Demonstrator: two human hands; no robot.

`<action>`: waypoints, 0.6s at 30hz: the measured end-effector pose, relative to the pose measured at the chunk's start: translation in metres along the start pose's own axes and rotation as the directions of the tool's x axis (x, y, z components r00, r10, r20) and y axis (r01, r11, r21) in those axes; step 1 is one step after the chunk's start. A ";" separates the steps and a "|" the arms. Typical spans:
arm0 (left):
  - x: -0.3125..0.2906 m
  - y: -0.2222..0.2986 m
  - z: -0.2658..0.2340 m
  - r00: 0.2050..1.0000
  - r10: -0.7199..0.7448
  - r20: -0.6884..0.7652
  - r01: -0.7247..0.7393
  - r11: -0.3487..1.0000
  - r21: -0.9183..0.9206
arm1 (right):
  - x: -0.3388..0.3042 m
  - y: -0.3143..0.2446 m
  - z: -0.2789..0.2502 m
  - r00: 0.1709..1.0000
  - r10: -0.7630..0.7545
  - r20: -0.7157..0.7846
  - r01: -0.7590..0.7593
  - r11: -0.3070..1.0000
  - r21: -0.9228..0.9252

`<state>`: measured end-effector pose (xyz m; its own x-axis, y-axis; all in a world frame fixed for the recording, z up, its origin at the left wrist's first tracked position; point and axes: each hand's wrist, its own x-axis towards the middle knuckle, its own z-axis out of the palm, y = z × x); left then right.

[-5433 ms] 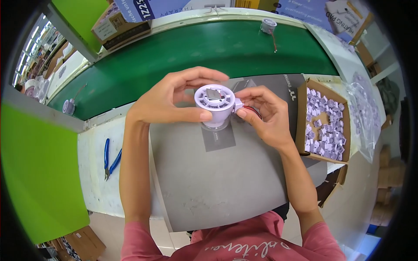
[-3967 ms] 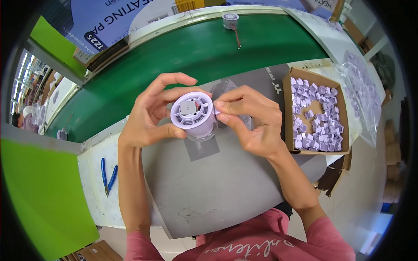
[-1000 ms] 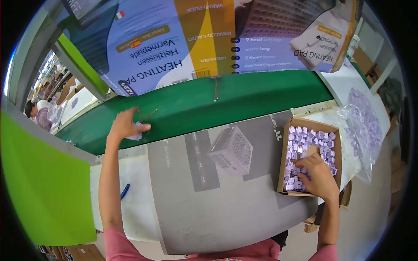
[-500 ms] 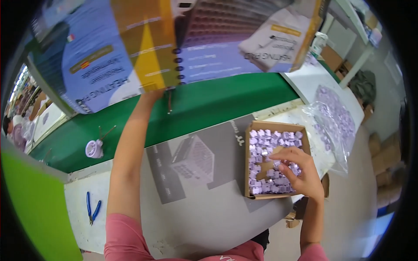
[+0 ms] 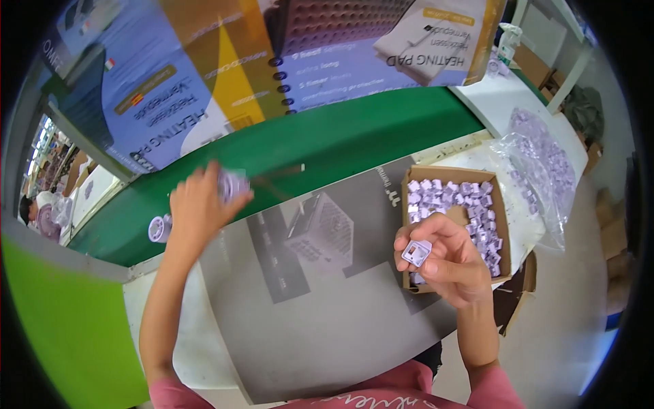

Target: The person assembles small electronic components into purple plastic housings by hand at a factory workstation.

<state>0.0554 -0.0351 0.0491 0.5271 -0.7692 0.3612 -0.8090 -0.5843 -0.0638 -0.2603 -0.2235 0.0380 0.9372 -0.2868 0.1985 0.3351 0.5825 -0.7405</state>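
Note:
My left hand (image 5: pixel 199 210), blurred by motion, is closed around a lilac round plastic part (image 5: pixel 233 185) with thin wires (image 5: pixel 276 176) trailing to the right. A second lilac round part (image 5: pixel 159 229) rests on the green surface, just left of that hand. Between the fingertips of my right hand (image 5: pixel 455 262) is a small lilac plastic cap (image 5: pixel 416 253), its hollow side facing up. This hand is raised over the near left part of an open cardboard box (image 5: pixel 456 174) holding many similar lilac pieces (image 5: pixel 480 215).
Under the box lies a grey printed sheet (image 5: pixel 286 341). Beyond it runs a green belt-like surface (image 5: pixel 354 143). Large printed cartons (image 5: pixel 320 82) hang across the top. At the right, a clear bag (image 5: pixel 545 163) of lilac pieces sits on a white table.
My left hand has come back from under the cartons, bringing a wired lilac part. My right hand has lifted a cap from the box and moved nearer. The blue-handled cutters no longer show.

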 end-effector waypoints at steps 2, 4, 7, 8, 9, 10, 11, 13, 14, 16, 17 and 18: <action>-0.055 0.009 -0.026 0.985 -0.081 0.156 0.068 0.994 0.082 | 0.007 0.015 0.008 0.997 -0.028 0.072 0.022 0.995 0.093; -0.103 0.017 -0.034 0.931 -0.179 0.317 0.140 0.980 0.144 | 0.017 0.035 0.013 0.976 -0.101 0.191 0.063 0.979 0.196; -0.152 0.027 -0.030 0.881 -0.210 0.423 0.175 0.977 0.121 | 0.029 0.052 0.033 0.972 -0.035 0.231 -0.010 0.982 0.191; -0.162 0.029 -0.022 0.926 -0.140 0.350 0.123 0.990 0.070 | 0.035 0.058 0.042 0.975 -0.022 0.222 -0.014 0.988 0.156; -0.163 0.037 -0.018 0.931 -0.125 0.344 0.116 0.992 0.045 | 0.042 0.062 0.047 0.976 0.008 0.218 -0.035 0.992 0.118; -0.160 0.043 -0.015 0.936 -0.110 0.335 0.110 0.994 0.021 | 0.051 0.065 0.053 0.976 0.036 0.215 -0.054 0.995 0.078; -0.158 0.043 -0.009 0.966 0.007 0.257 -0.035 0.994 0.103 | 0.059 0.072 0.056 0.975 0.064 0.212 -0.074 0.996 0.040; -0.144 0.052 -0.004 0.957 0.099 0.272 -0.131 0.986 0.102 | 0.075 0.093 0.054 0.978 0.062 0.198 -0.064 0.998 0.006; -0.140 0.052 0.005 0.930 0.117 0.348 -0.136 0.990 0.030 | 0.081 0.102 0.049 0.978 0.086 0.190 -0.092 0.995 0.024; -0.121 0.055 -0.005 0.891 0.084 0.446 -0.041 0.994 -0.105 | 0.086 0.115 0.036 0.977 0.086 0.195 -0.092 0.995 0.023; -0.112 0.053 -0.007 0.837 0.080 0.541 0.057 0.971 -0.232 | 0.086 0.118 0.031 0.978 0.081 0.191 -0.086 0.996 0.022; -0.103 0.048 -0.001 0.844 0.118 0.524 0.066 0.946 -0.318 | 0.085 0.116 0.026 0.981 0.083 0.175 -0.086 0.996 0.013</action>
<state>-0.0380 0.0167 0.0101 0.4856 -0.8532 -0.1902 -0.8133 -0.5208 0.2596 -0.1390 -0.1605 -0.0148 0.9642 -0.1002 0.2456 0.2541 0.6146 -0.7468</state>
